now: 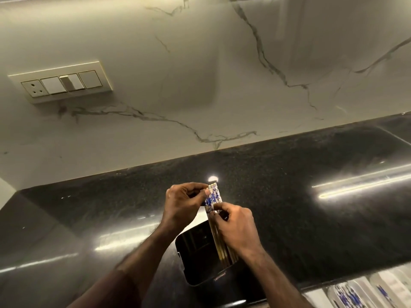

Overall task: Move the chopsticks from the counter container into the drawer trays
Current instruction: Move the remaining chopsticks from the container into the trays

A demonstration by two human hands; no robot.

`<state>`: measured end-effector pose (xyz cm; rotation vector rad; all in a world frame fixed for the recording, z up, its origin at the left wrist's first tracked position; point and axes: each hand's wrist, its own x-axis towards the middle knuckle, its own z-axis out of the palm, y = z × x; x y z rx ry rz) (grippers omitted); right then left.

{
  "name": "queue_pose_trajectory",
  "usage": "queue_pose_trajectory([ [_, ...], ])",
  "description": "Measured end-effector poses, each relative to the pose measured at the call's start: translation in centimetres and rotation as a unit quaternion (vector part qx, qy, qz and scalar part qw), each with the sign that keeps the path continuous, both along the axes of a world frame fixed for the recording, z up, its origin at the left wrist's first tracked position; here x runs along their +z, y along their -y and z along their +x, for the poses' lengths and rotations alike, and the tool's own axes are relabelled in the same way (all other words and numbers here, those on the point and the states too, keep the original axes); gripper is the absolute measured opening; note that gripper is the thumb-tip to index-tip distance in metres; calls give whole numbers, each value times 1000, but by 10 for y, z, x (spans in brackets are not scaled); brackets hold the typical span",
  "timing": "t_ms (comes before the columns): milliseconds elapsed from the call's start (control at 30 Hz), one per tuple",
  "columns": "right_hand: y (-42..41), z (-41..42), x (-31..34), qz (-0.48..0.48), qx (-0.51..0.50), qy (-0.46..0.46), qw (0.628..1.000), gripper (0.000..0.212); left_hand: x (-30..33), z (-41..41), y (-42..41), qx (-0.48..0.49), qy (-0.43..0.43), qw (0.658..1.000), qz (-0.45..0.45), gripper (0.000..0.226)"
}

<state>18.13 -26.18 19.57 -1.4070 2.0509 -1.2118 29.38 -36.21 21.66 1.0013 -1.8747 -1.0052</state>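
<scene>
A black container stands on the dark counter near its front edge. Several chopsticks with white and blue patterned tops stand upright in it, their lower ends pale wood. My left hand pinches the patterned tops from the left. My right hand grips the same bundle a little lower, from the right. The drawer trays show at the bottom right below the counter edge, pale, with blue-patterned chopsticks lying in them.
The glossy black granite counter stretches left and right, with bright light reflections. A marble backsplash rises behind it, with a switch and socket panel at the upper left.
</scene>
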Motion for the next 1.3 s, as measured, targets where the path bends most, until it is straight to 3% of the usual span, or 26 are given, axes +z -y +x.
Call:
queue_pose_trajectory([
  [200, -16, 1, 29, -12, 12, 12, 1000, 26, 61, 10, -18, -49, 4, 996, -81, 19],
  [467, -64, 17, 78, -67, 66, 136, 986, 19, 137, 27, -68, -125, 30, 976, -174, 19],
  [900, -194, 23, 101, -112, 101, 244, 958, 15, 234, 29, -167, -204, -121, 957, -165, 17],
  [1300, -350, -57, 115, -82, 43, 307, 947, 22, 246, -65, -281, -206, -169, 958, -106, 12],
])
